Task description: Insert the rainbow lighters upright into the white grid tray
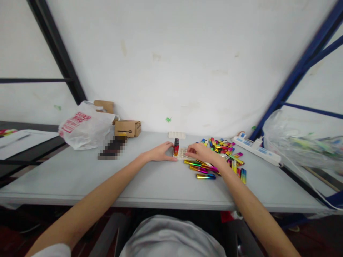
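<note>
Far left of slotted white tray (182, 153): plastic bag (87, 127), contents hidden, then cardboard box (125, 128). Grey table (160, 185) has free room between these and tray, also down to front edge. Left hand (162, 152) at tray's left end, thumb and fingers apart around it; can't tell if clamped. Upright lighters (176, 148) stand in that end. Right hand (201, 151) over tray's right part, fingers bunched; can't tell if gripping anything. Loose lighters (234, 165) crowd right and front of tray. Power strip (249, 144) further right, by table's edge; clear bag (294, 137) beyond, colourful pieces (318, 142) inside.
</note>
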A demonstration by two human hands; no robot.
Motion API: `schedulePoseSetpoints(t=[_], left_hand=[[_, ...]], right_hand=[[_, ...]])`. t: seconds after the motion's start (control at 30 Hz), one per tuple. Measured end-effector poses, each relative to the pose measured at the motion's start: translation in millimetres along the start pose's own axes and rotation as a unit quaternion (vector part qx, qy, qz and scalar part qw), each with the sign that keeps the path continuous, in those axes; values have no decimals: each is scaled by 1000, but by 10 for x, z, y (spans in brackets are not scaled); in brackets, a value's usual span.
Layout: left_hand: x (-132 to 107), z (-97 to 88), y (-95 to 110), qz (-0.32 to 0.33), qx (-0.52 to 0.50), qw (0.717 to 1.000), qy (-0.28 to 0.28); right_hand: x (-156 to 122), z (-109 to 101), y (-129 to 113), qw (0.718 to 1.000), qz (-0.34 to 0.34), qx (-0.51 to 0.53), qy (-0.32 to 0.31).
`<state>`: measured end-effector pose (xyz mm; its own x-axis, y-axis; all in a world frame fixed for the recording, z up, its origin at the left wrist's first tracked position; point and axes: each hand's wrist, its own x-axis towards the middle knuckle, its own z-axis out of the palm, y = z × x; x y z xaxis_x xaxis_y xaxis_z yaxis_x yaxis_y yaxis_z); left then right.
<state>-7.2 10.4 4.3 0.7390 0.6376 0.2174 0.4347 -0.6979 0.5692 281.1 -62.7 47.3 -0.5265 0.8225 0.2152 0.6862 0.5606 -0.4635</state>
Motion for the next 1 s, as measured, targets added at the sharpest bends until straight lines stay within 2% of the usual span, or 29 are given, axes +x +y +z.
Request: schedulePoseSetpoints(t=[0.13, 0.27, 0.33, 0.43, 0.67, 0.73, 0.83, 1.0], left_hand=[[3, 1, -10, -6, 3, 1000, 3], [4, 0, -27, -6, 11, 1000, -1], [5, -2, -30, -5, 15, 1000, -4], [7, -1, -33, -2, 17, 1000, -4], [24, 22, -70, -5, 27, 999, 21], [26, 26, -82, 1, 28, 999, 24], [22, 28, -90, 15, 25, 999, 28], [7, 40, -75, 23, 26, 999, 22]], right_hand=[[-130, -133, 112, 995, 43, 50, -77], [-168, -176, 122, 995, 43, 58, -66], [-165, -186, 115, 994, 39, 59, -82], [-147, -186, 108, 992, 35, 23, -121], [-94, -116, 71, 990, 13, -39, -133], [-90, -96, 51, 991, -5, -50, -122], [-101, -82, 13, 997, -34, -24, -68], [-116, -100, -62, 998, -6, 64, -9]])
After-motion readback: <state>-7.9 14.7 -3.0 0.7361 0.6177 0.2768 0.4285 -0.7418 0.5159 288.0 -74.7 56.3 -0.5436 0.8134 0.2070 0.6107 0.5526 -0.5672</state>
